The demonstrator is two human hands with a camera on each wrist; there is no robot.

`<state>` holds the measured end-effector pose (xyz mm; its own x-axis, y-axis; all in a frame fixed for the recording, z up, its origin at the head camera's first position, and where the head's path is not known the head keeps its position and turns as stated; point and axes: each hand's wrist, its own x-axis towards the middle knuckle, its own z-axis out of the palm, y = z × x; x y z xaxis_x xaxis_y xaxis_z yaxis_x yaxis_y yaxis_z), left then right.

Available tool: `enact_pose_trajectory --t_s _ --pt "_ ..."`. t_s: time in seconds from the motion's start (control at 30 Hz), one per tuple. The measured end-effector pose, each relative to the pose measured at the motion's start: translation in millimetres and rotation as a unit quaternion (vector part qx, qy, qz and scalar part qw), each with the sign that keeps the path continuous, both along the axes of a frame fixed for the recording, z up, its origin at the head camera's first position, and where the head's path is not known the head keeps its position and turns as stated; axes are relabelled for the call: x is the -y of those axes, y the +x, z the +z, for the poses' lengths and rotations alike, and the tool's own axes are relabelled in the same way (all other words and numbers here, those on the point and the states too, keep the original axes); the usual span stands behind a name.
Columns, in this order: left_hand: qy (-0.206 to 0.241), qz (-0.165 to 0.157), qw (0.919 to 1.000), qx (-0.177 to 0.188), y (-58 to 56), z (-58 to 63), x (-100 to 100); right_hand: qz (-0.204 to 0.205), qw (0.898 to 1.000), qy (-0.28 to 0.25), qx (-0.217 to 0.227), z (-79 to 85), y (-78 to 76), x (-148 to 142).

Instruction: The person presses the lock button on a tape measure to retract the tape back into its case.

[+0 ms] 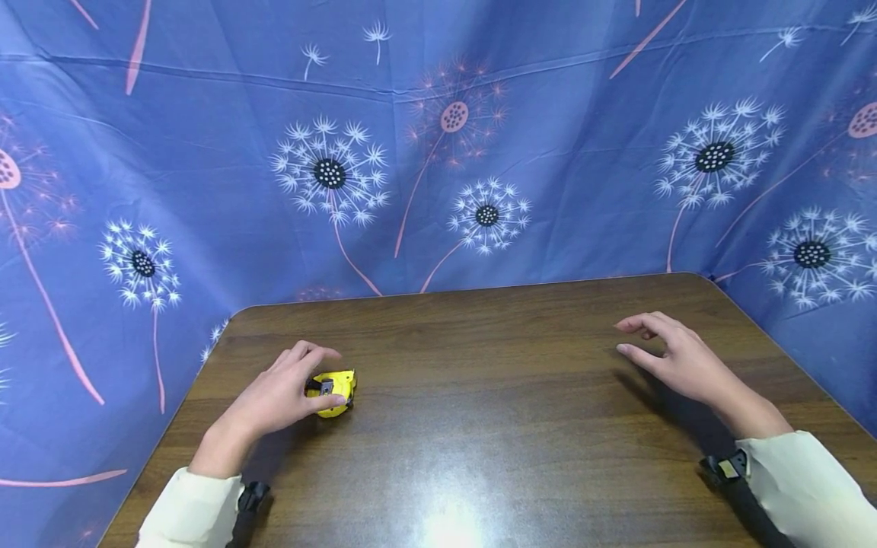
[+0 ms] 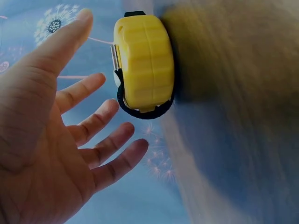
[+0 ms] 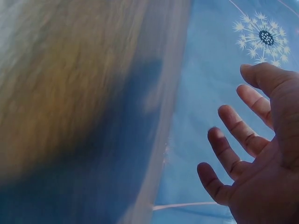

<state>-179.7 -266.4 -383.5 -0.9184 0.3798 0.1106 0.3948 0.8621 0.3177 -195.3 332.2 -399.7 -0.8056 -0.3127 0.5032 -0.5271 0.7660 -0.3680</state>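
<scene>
A yellow tape measure (image 1: 335, 384) with a black wrist strap lies on the left part of the brown wooden table (image 1: 479, 365). My left hand (image 1: 284, 392) hovers over it, thumb and forefinger spread to either side. In the left wrist view the tape measure (image 2: 145, 63) sits just beyond the fingertips, and the fingers of the left hand (image 2: 60, 126) are extended and apart. My right hand (image 1: 678, 361) is held above the right side of the table, fingers loosely bent with nothing in them. The right wrist view shows that hand (image 3: 257, 154) with spread fingers.
A blue cloth (image 1: 569, 183) printed with dandelions hangs behind the table and along both sides. Dark wrist devices (image 1: 728, 466) sit under the cream sleeves (image 1: 808, 487). Light glares off the front middle of the tabletop.
</scene>
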Motion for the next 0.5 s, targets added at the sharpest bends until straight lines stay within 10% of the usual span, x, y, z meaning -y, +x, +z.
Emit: enact_pose_trajectory --t_s 0.5 --pt "0.021 0.043 0.9987 -0.02 -13.4 -1.0 -18 -0.063 0.997 0.026 0.038 5.0 -13.0 32"
